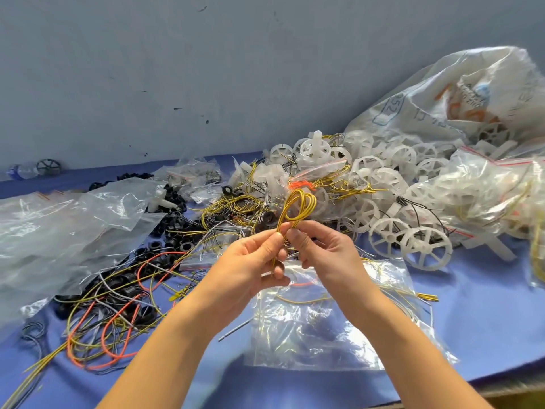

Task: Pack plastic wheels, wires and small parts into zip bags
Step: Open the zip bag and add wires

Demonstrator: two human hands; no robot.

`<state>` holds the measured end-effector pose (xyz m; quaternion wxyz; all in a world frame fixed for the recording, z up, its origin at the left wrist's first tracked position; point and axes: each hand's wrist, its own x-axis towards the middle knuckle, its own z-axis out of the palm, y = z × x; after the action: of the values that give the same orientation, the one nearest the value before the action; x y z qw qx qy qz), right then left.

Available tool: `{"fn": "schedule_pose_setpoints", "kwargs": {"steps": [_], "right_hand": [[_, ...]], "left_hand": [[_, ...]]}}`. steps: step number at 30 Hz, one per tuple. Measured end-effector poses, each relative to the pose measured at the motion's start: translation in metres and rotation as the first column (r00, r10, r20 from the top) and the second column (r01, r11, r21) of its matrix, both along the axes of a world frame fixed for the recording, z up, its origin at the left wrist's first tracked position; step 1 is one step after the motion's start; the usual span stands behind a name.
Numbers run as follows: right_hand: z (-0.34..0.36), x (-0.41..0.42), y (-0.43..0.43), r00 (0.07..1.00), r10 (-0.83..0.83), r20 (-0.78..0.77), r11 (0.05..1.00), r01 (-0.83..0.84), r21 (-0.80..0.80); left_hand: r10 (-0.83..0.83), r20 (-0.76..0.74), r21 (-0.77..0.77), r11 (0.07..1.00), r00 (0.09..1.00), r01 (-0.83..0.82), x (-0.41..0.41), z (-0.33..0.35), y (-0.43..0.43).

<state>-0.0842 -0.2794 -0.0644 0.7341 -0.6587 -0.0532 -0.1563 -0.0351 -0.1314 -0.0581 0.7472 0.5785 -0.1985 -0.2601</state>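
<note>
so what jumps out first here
The left hand and right hand pinch a looped bundle of yellow wire at centre, over a clear plastic zip bag. A heap of white spoked plastic wheels sprawls behind at right; tangled orange and yellow wires lie lower left.

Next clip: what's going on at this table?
A person holds a looped bundle of yellow wire, pinched between the fingers of the left hand and the right hand. It sits above a clear zip bag lying on the blue table, not yet inside it. White plastic wheels are piled to the right, and loose wires lie to the left.
</note>
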Motion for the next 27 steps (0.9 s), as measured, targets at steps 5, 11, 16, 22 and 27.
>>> {"fn": "schedule_pose_setpoints", "kwargs": {"steps": [5, 11, 16, 22, 27], "right_hand": [[-0.012, 0.004, 0.009, 0.98, -0.195, 0.031, 0.878, 0.189, -0.439], [-0.028, 0.003, 0.031, 0.983, 0.083, 0.161, 0.222, 0.139, -0.965], [-0.036, 0.001, 0.039, 0.962, 0.105, 0.252, 0.163, 0.233, -0.959], [-0.027, -0.003, 0.042, 0.947, 0.031, 0.318, 0.357, 0.287, -0.889], [-0.024, -0.007, 0.047, 0.941, 0.043, 0.337, 0.439, 0.285, -0.852]], "left_hand": [[0.209, 0.196, 0.244, 0.936, 0.958, -0.254, 0.013, -0.001, 0.034], [0.225, 0.244, 0.647, 0.687, 0.943, -0.331, 0.03, -0.016, 0.095], [0.004, 0.128, 0.693, 0.715, 0.992, -0.092, 0.013, -0.016, 0.105], [-0.304, -0.023, 0.579, 0.773, 0.952, 0.26, -0.004, -0.003, 0.092], [-0.398, 0.062, 0.539, 0.785, 0.915, 0.304, 0.0, 0.0, 0.063]]}}
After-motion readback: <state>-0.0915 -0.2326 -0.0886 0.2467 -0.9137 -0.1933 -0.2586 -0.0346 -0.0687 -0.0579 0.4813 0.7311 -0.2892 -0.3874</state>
